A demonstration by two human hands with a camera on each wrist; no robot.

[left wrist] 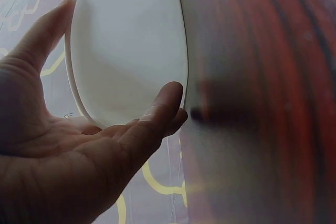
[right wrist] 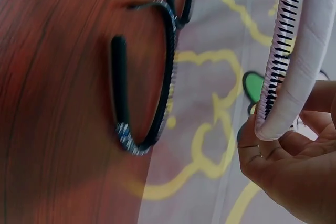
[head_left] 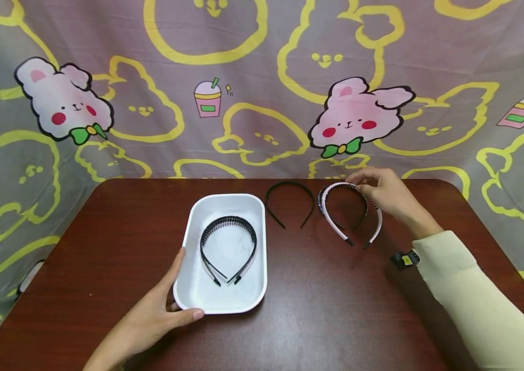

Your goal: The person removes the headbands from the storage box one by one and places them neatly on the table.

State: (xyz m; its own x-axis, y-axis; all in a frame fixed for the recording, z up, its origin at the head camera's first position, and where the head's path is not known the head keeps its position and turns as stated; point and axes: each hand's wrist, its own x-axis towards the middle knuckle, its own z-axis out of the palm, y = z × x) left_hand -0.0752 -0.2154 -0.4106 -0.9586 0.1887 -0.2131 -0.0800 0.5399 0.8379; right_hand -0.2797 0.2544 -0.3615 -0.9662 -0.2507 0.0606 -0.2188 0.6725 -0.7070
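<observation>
In the head view my left hand [head_left: 148, 312] holds the near left corner of a white tray [head_left: 264, 257], thumb at the front and fingers along the left side. The left wrist view shows the tray's outside [left wrist: 126, 51] between thumb and fingers. Several toothed black headbands [head_left: 203, 246] lie nested inside. My right hand [head_left: 389, 196] pinches a pale pink headband [head_left: 331, 220] at the top of its arch, ends pointing down. Behind it lies a black headband with glittery decoration [right wrist: 170, 61], partly overlapped in the head view.
A plain black headband [head_left: 290, 183] lies right of the tray, near the back edge of the brown table [head_left: 336, 304]. A curtain [head_left: 252, 139] with cartoon animals hangs behind the table. A small black device [head_left: 405, 260] is strapped at the right wrist.
</observation>
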